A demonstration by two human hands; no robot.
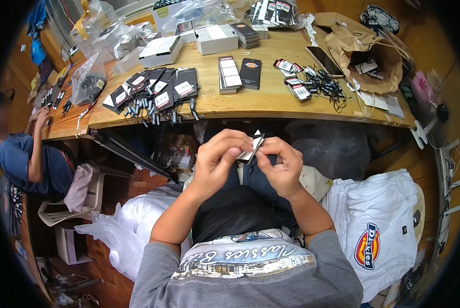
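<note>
Grey shirt (250, 287) foremost, left grip (215, 163) and right grip (282, 169) pinch a half-hidden card (254, 145).

Ahead of the left hand (214, 160) and right hand (282, 166), the table's bare front strip (237, 103) gave room to pass between the corded tag heap (159, 92) at left and the black cord tangle (326, 88) at right, while 2 tag stacks (250, 76) and white boxes (217, 45) barred deeper reach.

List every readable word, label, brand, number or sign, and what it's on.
Wording withheld; locations only.
White cloth shirt: large oval-and-bar logo, legible.
Worn grey T-shirt: slanted white lettering, legible.
Black rectangular card: fine print unreadable.
White rectangular labels: too small.
Held black-and-white card: nothing readable.
</note>
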